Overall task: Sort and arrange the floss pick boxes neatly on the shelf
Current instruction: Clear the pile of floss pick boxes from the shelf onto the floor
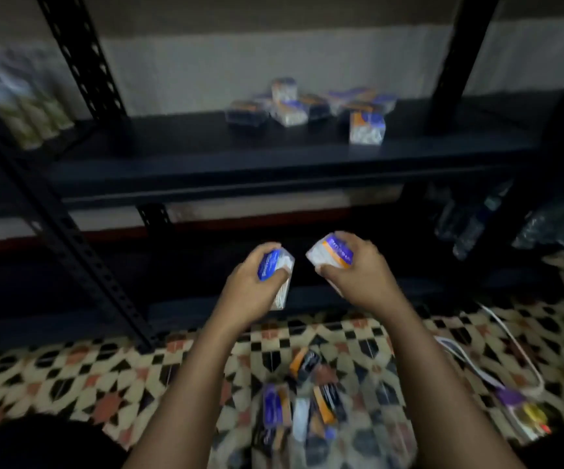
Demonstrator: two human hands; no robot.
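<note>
Below the front edge of the dark metal shelf [273, 164], both hands hold small floss pick boxes: the left hand [251, 287] curls its fingers and thumb round a clear box with a blue label [273, 265], and the right hand [353, 269] grips a white box with an orange and purple label [329, 253]. The two boxes sit near each other without touching. On the shelf, towards its back, lies a loose heap of similar blue, orange and white boxes [294, 103], with one box [366, 128] standing upright at the heap's right front. Beneath the shelf, between the forearms, more boxes [300, 411] lie scattered on the patterned tile floor [71, 384]; blur makes their count unclear. Right of these, a white cable [510, 350] trails across the floor.
</note>
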